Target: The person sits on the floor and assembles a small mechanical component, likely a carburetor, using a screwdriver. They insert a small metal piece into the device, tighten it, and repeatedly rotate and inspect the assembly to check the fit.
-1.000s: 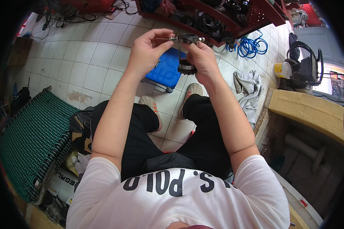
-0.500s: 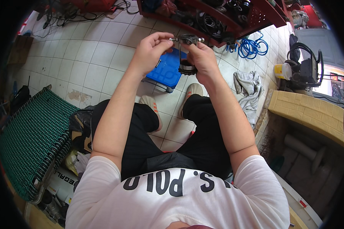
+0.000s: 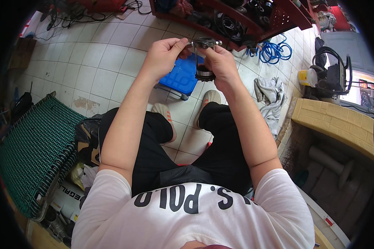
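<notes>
Above the floor I hold up a dark metal mechanical part (image 3: 205,42) with a round upper body and a shiny stub at its right end. From it a thin rod leads down to a dark toothed ring (image 3: 205,75) with a silver band. My right hand (image 3: 221,65) is closed round the right side of the part. My left hand (image 3: 164,57) is closed at its left end, thumb and fingers pinching a small silver piece there, mostly hidden by the fingers. A blue step stool (image 3: 180,79) stands on the floor below my hands.
A red metal rack (image 3: 293,16) with dark parts stands ahead. Right of it lie a coiled blue hose (image 3: 274,52) and a grey cloth (image 3: 270,93). A green woven seat (image 3: 45,149) is at left, a yellow padded ledge (image 3: 334,124) at right.
My left thumb and fingers have closed in on the part's left end, and the thumb has risen. The right hand and the part have barely moved.
</notes>
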{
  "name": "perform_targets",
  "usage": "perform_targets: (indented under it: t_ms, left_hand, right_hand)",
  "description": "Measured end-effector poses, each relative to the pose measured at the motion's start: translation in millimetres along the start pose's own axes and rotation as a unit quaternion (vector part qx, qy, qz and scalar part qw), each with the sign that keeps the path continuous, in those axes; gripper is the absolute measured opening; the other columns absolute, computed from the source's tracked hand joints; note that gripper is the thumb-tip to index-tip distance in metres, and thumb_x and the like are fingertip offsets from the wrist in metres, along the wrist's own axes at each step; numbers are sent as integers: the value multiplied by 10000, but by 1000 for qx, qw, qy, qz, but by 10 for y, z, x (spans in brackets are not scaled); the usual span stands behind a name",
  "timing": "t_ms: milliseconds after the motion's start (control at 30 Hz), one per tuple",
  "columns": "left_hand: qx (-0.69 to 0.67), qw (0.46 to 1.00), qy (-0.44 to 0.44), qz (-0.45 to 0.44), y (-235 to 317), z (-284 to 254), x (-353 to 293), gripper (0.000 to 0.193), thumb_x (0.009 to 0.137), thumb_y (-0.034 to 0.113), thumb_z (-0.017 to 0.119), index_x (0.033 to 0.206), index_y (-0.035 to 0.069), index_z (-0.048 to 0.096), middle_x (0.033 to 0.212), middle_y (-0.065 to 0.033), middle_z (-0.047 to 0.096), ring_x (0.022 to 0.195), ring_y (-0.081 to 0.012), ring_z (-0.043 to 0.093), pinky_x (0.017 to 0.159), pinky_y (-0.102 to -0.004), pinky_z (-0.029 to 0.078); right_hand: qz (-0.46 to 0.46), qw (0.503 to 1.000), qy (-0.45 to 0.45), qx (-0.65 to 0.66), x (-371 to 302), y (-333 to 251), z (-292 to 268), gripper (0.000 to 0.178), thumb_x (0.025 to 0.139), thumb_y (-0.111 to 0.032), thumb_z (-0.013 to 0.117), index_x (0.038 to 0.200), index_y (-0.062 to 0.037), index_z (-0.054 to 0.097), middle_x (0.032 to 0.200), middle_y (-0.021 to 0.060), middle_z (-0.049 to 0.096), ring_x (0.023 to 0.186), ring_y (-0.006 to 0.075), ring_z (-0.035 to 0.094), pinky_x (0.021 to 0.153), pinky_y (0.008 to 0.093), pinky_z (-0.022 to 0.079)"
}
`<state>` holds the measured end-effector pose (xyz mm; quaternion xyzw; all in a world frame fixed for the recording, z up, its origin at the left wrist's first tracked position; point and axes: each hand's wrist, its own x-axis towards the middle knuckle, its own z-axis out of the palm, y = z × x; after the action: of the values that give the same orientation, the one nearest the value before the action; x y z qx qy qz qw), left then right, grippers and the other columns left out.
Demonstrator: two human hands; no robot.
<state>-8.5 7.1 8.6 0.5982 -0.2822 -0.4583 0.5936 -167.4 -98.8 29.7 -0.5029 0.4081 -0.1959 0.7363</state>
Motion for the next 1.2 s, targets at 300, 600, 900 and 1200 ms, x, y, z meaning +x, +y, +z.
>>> perform_targets:
  t_ms: [300, 600, 900, 1200]
  left_hand:
    - [-14, 996, 6, 89, -43, 56, -17, 204, 979, 124, 697, 1137, 4, 742, 1006, -67, 751, 931, -119, 691, 863, -254, 548]
    - [2, 998, -45, -40, -11, -129, 16, 332, 1019, 294, 658, 1173, 7, 725, 1026, -68, 742, 929, -124, 689, 864, -279, 560]
    - [-43, 996, -40, 73, 75, -24, -70, 253, 978, 156, 707, 1179, 3, 718, 1071, -81, 740, 952, -131, 700, 881, -263, 564]
    - [-52, 996, -69, -21, 78, -138, -36, 291, 1021, 279, 657, 1140, 22, 721, 995, -29, 733, 884, -101, 679, 817, -255, 557]
  right_hand:
    - [-8, 1000, 9, 19, -1, 44, -1, 173, 884, -233, 782, 876, -83, 697, 681, -79, 518, 574, 36, 382, 551, 245, 318]
    - [-65, 996, -2, -65, -9, -2, -7, 209, 841, -182, 780, 922, 4, 731, 782, 4, 681, 682, 55, 578, 607, 223, 465]
    - [-222, 966, -9, -136, -14, -29, -55, 163, 813, -113, 785, 926, 1, 760, 746, -9, 686, 650, 35, 565, 561, 214, 449]
    - [-304, 922, -11, -238, -10, -1, -64, 270, 767, -149, 827, 1003, -27, 777, 841, 59, 771, 741, 83, 668, 716, 257, 535]
